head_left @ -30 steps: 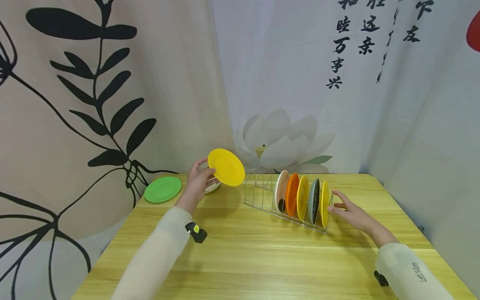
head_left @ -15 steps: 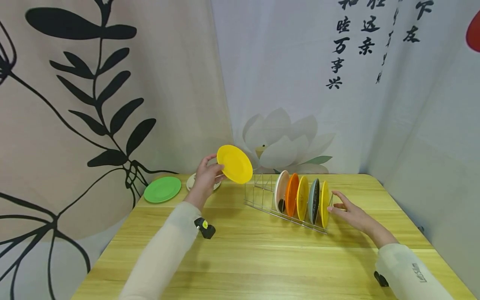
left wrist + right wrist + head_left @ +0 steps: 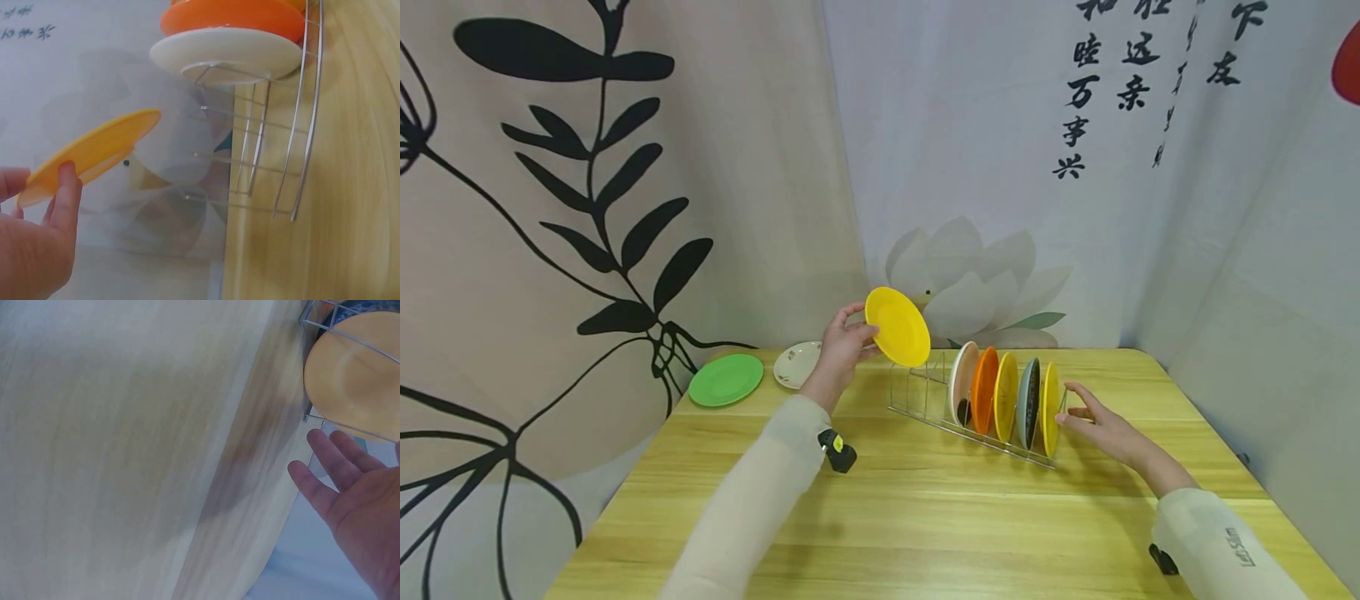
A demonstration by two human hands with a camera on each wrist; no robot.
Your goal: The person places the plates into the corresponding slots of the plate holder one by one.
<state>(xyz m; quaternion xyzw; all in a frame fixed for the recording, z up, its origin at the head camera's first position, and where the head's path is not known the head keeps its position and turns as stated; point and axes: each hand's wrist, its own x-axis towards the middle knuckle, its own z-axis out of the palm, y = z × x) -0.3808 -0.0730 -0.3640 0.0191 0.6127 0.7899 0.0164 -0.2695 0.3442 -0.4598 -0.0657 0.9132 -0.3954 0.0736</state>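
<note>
My left hand [image 3: 841, 348] pinches a yellow plate [image 3: 898, 327] at its left edge and holds it tilted in the air, above the left end of a wire dish rack [image 3: 925, 420]. In the left wrist view the plate [image 3: 94, 150] is apart from the rack wires. Several plates stand on edge in the rack: a whitish one [image 3: 960, 379], an orange one [image 3: 985, 387], a yellow one [image 3: 1005, 396], a grey-blue one with a dark face and another yellow one [image 3: 1050, 408]. At the right end, my right hand [image 3: 1101, 427] pinches the rack's end wire; its other fingers spread out.
A green plate [image 3: 726, 379] lies flat at the table's back left. Beside it lies a white patterned plate [image 3: 793, 367], partly behind the left forearm. The wooden table [image 3: 925, 525] meets a printed curtain [image 3: 760, 208] at the back.
My left hand has carried the yellow plate to the right, over the rack's left end, uncovering more of the white patterned plate. The right hand and rack have stayed in place.
</note>
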